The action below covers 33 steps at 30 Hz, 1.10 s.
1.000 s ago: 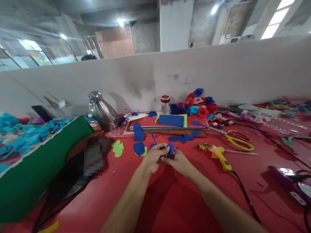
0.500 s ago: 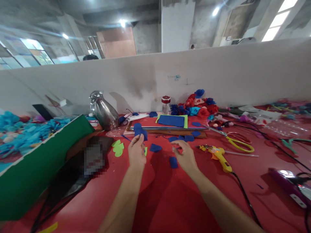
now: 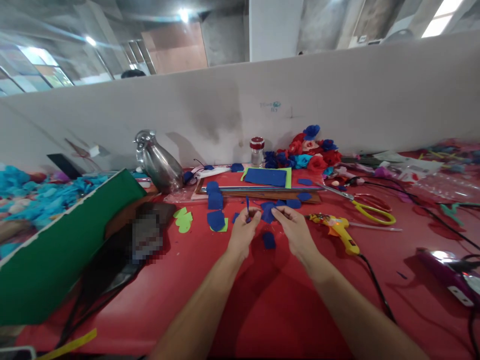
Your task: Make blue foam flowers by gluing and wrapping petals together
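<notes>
My left hand (image 3: 243, 231) is pinched on a thin dark blue strip (image 3: 247, 202) that stands upright from the fingertips. Facing it, my right hand (image 3: 295, 229) pinches the edge of a blue paper petal (image 3: 267, 212). The fingertips of the two hands are a short gap apart. Just below them a blue rectangular piece (image 3: 269, 240) lies on the red table (image 3: 240, 310). Left of my left hand, a blue cut piece (image 3: 215, 220) partly covers a lime green scrap (image 3: 225, 226), with more blue pieces (image 3: 215, 201) behind it.
A yellow hot glue gun (image 3: 339, 232) and yellow-handled scissors (image 3: 375, 212) lie at the right. Behind are stacked sheets (image 3: 266, 177), a jar (image 3: 257, 152), paper roses (image 3: 317, 162) and a steel jug (image 3: 159, 162). A green box (image 3: 75, 250) and lime pieces (image 3: 183, 220) are at left.
My left hand has moved right, away from the blue pieces at left, toward my right hand. My right hand has taken hold of a blue petal. The camera view has tilted down slightly.
</notes>
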Motion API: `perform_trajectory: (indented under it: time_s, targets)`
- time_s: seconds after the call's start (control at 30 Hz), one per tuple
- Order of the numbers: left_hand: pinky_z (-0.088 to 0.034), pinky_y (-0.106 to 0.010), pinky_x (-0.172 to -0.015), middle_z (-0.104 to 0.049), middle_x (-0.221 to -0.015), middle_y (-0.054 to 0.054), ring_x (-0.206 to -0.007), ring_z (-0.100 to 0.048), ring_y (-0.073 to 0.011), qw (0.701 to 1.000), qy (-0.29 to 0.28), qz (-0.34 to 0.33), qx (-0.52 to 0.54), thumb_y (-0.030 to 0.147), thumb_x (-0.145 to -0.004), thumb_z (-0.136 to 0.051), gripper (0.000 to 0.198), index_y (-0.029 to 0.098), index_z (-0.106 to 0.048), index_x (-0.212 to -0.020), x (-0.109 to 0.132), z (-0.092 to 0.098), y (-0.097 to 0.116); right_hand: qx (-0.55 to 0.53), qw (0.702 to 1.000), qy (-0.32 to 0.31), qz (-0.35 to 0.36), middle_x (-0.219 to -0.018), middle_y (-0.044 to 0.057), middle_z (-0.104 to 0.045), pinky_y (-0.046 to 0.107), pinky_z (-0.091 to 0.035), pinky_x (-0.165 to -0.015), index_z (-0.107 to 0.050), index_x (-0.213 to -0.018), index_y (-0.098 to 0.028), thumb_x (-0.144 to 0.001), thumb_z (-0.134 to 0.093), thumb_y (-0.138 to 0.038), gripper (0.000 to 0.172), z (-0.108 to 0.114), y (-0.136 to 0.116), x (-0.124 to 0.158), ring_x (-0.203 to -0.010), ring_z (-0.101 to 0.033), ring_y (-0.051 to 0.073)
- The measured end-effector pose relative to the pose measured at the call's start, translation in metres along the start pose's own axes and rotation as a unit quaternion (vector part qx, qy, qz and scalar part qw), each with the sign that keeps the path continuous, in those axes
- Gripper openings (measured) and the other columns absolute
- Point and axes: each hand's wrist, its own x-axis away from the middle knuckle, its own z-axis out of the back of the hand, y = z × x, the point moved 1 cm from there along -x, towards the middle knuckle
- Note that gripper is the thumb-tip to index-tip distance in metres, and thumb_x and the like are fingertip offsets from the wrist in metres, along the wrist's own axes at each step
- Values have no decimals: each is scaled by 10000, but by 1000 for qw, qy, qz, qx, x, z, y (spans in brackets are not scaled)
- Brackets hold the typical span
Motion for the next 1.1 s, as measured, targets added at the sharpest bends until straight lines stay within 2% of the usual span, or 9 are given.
perform_trajectory:
  time_s: [0.13,0.37,0.47,0.57,0.7,0.83,0.97,1.1]
  targets:
    - [-274,-225,-480,-521,-657,32,-471,-328,-61,1000,-29,4,-3,471,-742,-620,294,179,-597,-769,1,0,1,-31,999,14,-17,-649,-17,-621,283,-438,-655,-636,-662,-201,-592,-724,-425,250,0,-6,1,-630,-529,137]
    - [-245,-220,-499,-465,-600,46,-497,-292,-65,997,-69,1,-46,439,-723,-631,286,165,-553,-698,1,1,0,-41,999,35,-11,-631,-23,-605,264,-420,-609,-644,-658,-187,-576,-732,-416,258,0,-9,2,-619,-506,124]
    - [-271,-220,-528,-527,-651,28,-539,-347,-74,995,-67,-9,-67,365,-755,-602,206,162,-574,-736,0,1,0,-44,998,41,-4,-639,-25,-615,260,-420,-621,-648,-669,-186,-581,-733,-404,250,1,-7,1,-628,-514,122]
    - [-315,-220,-571,-589,-747,3,-616,-431,-90,996,-49,-11,-69,292,-778,-580,149,166,-604,-854,0,0,0,-50,998,48,3,-668,-23,-636,261,-422,-648,-657,-700,-190,-586,-737,-393,247,2,-4,0,-649,-527,125]
    - [-343,-224,-588,-605,-757,-1,-602,-424,-87,997,-48,-14,-61,313,-791,-572,173,163,-618,-865,1,-1,1,-45,998,51,5,-695,-15,-652,269,-427,-680,-656,-711,-188,-594,-734,-396,251,3,-4,-1,-669,-541,131]
    - [-388,-234,-674,-618,-741,-4,-654,-480,-96,998,-38,-21,-39,368,-734,-638,218,162,-648,-803,3,-1,5,-19,999,30,-6,-688,-11,-654,278,-435,-703,-654,-704,-184,-593,-722,-385,239,3,-8,0,-684,-559,142]
    - [-414,-265,-765,-663,-815,-19,-728,-542,-115,999,-46,0,1,329,-629,-726,267,165,-664,-831,2,0,4,12,1000,-18,0,-700,-3,-663,281,-440,-708,-657,-717,-183,-619,-700,-385,228,1,-8,1,-690,-572,147]
    - [-414,-256,-730,-614,-675,8,-658,-513,-101,999,-45,6,-17,288,-606,-722,179,153,-634,-683,0,1,2,50,998,-29,33,-723,4,-674,280,-446,-696,-652,-727,-184,-657,-662,-379,207,-1,-6,2,-697,-586,155]
